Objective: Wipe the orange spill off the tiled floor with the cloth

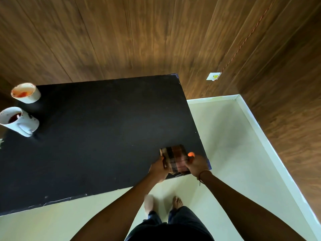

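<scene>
The cloth (174,158), a folded square checked in brown, tan and pink, lies on the near right corner of the table (104,127), its near edge reaching the table's rim. The left grip (159,168) is curled round the cloth's left side, and the right grip (196,165) holds its right side, so both are closed on it. A small bright orange patch (191,154) shows just beside the cloth's right edge, at the tips of the right grip; whether it sits on the table or on a finger cannot be told. A thin cord bracelet (202,174) circles the right wrist.

The table top is black and matte, with scuffed pale edges. At its far left stand 2 white cups, well apart from the cloth: the farther cup (26,93) is smeared orange inside, and the nearer cup (19,121) holds something dark red.

Below the table lies the pale floor (225,145), on which the person's 2 bare feet (177,202) stand, the left one blurred. A white skirting runs along the dark wood-panelled wall (139,40), where a white socket (213,76) has a twisted orange wire (246,37) running up from it.
</scene>
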{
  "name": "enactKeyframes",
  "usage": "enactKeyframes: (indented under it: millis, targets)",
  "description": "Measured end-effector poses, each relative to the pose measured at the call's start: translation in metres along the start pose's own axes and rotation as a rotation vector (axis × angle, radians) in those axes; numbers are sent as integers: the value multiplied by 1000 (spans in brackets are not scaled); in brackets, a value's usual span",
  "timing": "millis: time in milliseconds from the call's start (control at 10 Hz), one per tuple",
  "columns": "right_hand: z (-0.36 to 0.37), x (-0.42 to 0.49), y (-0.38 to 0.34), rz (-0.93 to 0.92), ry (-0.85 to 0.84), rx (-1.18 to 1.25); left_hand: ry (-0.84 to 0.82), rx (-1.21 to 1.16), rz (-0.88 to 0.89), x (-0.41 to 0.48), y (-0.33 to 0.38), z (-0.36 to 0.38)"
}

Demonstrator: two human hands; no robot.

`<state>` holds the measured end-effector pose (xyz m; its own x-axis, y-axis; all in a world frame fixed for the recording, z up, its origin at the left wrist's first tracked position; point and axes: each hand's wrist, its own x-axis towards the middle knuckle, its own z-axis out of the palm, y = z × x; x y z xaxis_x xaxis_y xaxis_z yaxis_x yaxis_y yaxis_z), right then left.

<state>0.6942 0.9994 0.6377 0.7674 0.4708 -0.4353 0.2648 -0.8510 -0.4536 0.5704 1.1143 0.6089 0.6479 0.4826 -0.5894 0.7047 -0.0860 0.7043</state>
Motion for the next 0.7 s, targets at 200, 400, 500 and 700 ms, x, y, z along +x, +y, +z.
enactKeyframes:
  millis: [200,400,500,700]
  targets:
    - [-1,-7,17,-42,34,-144,-51,-100,1,-1,-15,0]
    - [15,-23,19,-488,-121,-688,38,696,251,-23,-44,-16]
    - [19,-33,13,-443,-128,-718,-45,949,216,-40,-44,-15]
    - [8,-74,-4,-707,60,-402,89,806,141,-100,-41,-8]
